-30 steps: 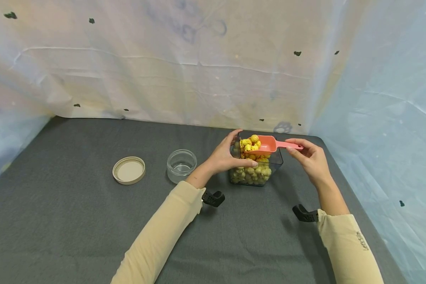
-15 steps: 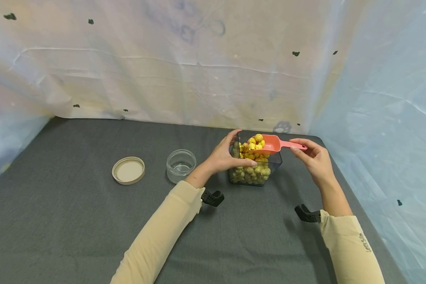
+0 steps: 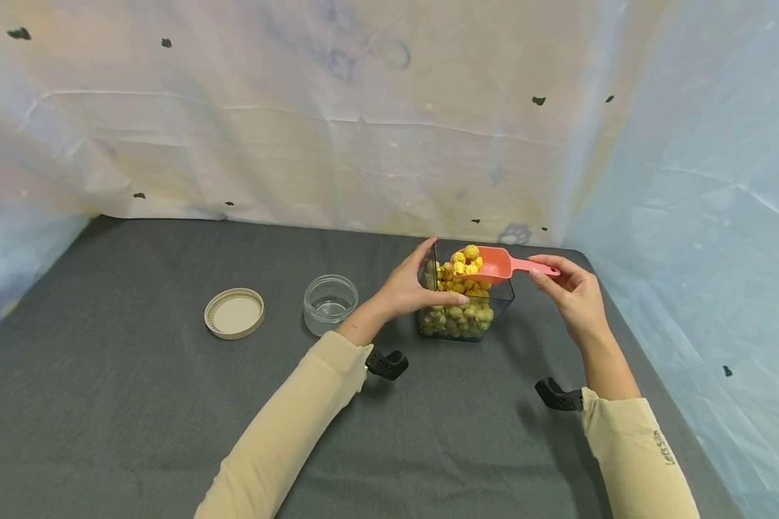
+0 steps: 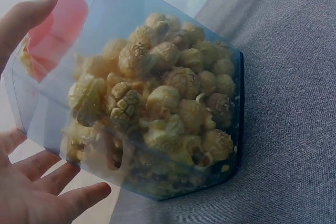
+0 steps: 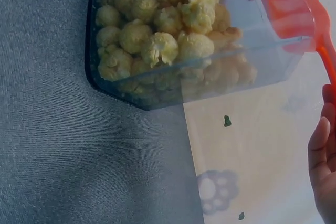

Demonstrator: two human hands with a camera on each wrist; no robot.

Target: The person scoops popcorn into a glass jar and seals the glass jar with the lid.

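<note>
A clear, smoky-tinted square container (image 3: 465, 318) stands on the grey cloth, partly filled with yellow popcorn (image 4: 178, 93). My left hand (image 3: 404, 288) grips it from the left, thumb along the near side and fingers round the far side. With my right hand (image 3: 574, 292) I pinch the handle of a coral-pink scoop (image 3: 496, 265). The scoop is at the container's mouth and bears several popcorn pieces (image 3: 467, 259). In the right wrist view the scoop (image 5: 286, 3) shows through the clear wall, its handle passing over the rim.
Left of the container stands a clear round glass jar (image 3: 330, 305), its mouth uncovered. Farther left a cream round lid (image 3: 234, 313) lies on the grey cloth (image 3: 136, 404). A printed pale sheet (image 3: 298, 144) hangs behind the table, and a bluish sheet (image 3: 707, 238) hangs at the right.
The right hand and the scoop with its popcorn have shifted slightly right over the container since a second ago. The left hand keeps its grip on the container, which stays in place.
</note>
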